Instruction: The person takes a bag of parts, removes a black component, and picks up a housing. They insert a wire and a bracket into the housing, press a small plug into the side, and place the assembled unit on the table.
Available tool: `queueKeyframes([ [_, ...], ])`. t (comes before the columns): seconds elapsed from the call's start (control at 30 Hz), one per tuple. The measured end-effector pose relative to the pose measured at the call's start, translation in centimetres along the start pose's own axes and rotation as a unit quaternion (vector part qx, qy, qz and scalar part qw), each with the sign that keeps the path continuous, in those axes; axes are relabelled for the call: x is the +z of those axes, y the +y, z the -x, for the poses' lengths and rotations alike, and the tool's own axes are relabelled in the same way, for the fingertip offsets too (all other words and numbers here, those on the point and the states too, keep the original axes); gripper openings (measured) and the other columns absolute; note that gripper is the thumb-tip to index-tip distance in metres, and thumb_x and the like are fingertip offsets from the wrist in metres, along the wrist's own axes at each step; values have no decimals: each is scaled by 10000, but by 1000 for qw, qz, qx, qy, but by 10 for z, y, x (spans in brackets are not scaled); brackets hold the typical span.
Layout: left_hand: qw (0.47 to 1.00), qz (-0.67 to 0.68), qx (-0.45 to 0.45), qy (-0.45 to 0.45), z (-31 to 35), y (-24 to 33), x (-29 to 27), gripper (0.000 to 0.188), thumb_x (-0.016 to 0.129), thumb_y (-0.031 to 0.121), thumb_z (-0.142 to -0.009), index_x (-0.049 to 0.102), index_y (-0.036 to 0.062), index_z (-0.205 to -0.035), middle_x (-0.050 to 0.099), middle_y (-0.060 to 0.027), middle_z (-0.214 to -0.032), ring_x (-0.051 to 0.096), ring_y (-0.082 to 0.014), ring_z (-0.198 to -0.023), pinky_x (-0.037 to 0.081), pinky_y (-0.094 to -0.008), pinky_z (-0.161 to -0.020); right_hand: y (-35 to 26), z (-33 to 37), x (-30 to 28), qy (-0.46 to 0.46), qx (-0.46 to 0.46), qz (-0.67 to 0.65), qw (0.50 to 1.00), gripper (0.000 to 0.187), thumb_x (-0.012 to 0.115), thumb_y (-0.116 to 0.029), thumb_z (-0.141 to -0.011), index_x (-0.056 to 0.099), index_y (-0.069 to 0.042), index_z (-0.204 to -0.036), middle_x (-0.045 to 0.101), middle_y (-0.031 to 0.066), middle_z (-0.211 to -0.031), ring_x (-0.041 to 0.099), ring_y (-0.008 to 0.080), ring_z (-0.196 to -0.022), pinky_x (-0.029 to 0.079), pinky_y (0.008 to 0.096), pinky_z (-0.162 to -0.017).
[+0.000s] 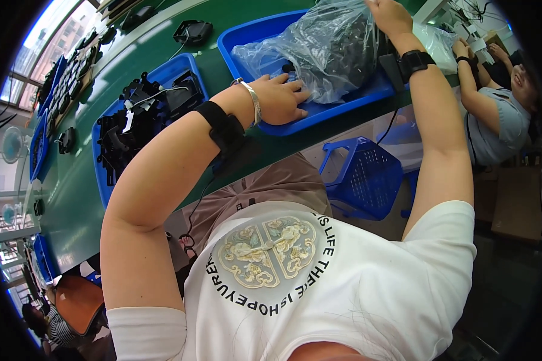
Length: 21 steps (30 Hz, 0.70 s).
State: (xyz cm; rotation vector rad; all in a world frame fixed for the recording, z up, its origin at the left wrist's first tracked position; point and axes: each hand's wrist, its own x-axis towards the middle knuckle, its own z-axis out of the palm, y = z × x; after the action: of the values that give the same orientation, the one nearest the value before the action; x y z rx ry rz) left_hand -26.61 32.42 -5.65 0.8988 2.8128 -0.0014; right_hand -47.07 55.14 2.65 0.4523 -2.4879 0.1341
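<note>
A clear plastic bag (pixel 328 51) with many small dark parts inside lies in a blue tray (pixel 292 127) at the far middle of the bench. My right hand (pixel 394 18) is at the upper edge of the view, its fingers closed on the top of the bag. Part of that hand is cut off by the frame. With fingers spread, my left hand (pixel 280 101) rests at the tray's near left side, beside the lower part of the bag. A few small black pieces (pixel 289 67) show by its fingertips.
To the left, a second blue tray (pixel 194 63) holds black plastic housings (pixel 123 135) and pale cables. A black device (pixel 193 31) sits on the green bench (pixel 72 204) behind it. A blue plastic stool (pixel 367 180) stands below the bench edge. Another person (pixel 497 123) works at the right.
</note>
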Motion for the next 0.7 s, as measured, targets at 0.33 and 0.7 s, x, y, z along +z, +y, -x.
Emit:
queueKeyframes([
  [0.33, 999, 37, -26, -7, 1, 2, 2, 508, 398, 424, -916, 401, 140, -1337, 370, -108, -1389, 334, -380, -1274, 336, -517, -994, -32, -33, -28, 48, -64, 38, 996, 347, 496, -367, -859, 591, -37, -811, 608, 176, -764, 577, 373, -742, 452, 483, -657],
  [0.7, 998, 39, -46, -30, 4, 19, -30, 363, 486, 219, -845, 567, 53, -1157, 550, -144, -1195, 544, -313, -1080, 462, -383, -872, -60, 22, -21, 317, -214, -23, 924, 269, 613, -258, -814, 586, -16, -928, 606, 152, -711, 577, 365, -679, 465, 459, -642],
])
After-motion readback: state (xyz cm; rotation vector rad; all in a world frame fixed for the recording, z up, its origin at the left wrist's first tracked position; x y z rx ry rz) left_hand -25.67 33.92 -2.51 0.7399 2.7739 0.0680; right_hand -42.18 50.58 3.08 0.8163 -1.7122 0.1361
